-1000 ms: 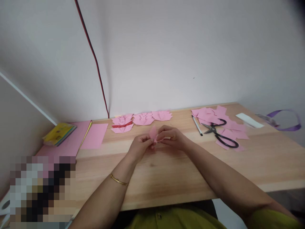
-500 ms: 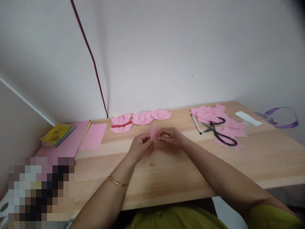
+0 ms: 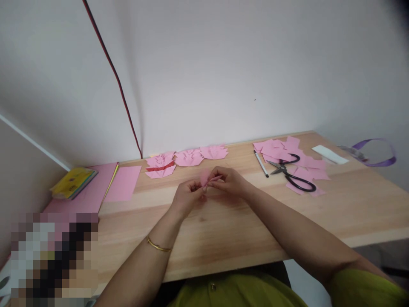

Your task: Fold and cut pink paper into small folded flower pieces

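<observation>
Between my two hands, just above the tabletop, is a small piece of folded pink paper. My left hand pinches its lower left side with closed fingers. On the other side, my right hand grips a narrow flap of the same paper between thumb and fingers. My fingers cover part of the paper, so its full shape is hidden. Behind my hands lie several fan-like pink paper pieces, and one of them has a red strip.
Black-handled scissors lie part-open on pink paper scraps, beside a white pen. A white strip and purple strap are farther right. At left are pink sheets and a yellow packet. A wall closes the back.
The flap in my right fingers now tilts out to the right, and the upright part of the paper shows lower between my hands. The view has shifted slightly.
</observation>
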`<state>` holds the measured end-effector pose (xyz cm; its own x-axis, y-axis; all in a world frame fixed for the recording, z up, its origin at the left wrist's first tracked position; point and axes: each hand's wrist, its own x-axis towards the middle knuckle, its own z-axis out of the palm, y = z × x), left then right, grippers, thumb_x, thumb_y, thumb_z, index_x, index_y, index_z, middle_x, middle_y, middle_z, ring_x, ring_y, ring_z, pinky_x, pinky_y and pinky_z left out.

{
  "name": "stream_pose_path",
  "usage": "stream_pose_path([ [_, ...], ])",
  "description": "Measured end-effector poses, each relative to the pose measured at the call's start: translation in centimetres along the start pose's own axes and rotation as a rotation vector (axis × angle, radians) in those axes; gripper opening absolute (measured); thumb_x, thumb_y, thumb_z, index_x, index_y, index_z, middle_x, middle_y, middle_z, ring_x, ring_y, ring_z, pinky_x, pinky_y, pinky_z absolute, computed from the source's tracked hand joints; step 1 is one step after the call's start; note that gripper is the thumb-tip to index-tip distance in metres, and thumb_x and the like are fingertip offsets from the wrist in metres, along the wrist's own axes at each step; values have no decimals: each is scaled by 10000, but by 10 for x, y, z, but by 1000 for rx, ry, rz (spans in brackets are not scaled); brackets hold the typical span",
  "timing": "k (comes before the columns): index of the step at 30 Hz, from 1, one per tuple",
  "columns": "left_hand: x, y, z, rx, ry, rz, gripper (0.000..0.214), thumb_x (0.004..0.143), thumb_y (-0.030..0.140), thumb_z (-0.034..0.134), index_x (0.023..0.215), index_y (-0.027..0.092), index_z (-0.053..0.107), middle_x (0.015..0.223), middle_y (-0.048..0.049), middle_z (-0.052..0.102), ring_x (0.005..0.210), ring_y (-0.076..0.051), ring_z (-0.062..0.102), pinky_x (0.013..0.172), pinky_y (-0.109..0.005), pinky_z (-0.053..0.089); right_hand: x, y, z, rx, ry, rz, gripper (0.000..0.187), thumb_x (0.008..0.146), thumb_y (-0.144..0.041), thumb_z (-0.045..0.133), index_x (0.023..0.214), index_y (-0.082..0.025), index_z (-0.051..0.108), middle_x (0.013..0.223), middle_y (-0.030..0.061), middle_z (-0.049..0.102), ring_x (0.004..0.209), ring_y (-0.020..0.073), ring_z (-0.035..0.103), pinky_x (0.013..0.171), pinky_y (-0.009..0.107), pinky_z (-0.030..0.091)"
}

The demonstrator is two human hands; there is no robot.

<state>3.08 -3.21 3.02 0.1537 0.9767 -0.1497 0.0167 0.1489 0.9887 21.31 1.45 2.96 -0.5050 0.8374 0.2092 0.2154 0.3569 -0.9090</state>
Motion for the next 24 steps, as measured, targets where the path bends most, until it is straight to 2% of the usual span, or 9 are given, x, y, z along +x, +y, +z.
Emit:
stream_pose_path([
  [9,-3,3,2,138,64,16,169,698,304,645,644,155,585,519,34,542,463,-78,429,480,-205,314,1,-2,3,-11,36,4,170,749,-315,657,783,-173,570,751,3,622,664,114,549,614,238,433],
  [17,-3,4,3,199,90,21,234,716,339,628,578,165,553,505,37,524,458,-82,411,473,-213,295,2,3,4,-3,91,18,190,735,-315,658,838,-184,567,802,11,615,723,134,563,654,265,456],
  [21,-4,5,3,189,129,28,204,721,320,615,599,169,552,486,47,499,441,-80,394,464,-214,283,3,4,4,21,89,26,200,749,-330,643,860,-183,567,816,12,611,731,135,566,667,269,454],
  [24,-3,3,2,201,104,43,195,725,328,622,633,163,572,511,48,494,469,-83,403,476,-212,289,2,4,3,17,88,7,187,760,-319,631,873,-184,565,842,18,616,754,138,569,681,271,453],
])
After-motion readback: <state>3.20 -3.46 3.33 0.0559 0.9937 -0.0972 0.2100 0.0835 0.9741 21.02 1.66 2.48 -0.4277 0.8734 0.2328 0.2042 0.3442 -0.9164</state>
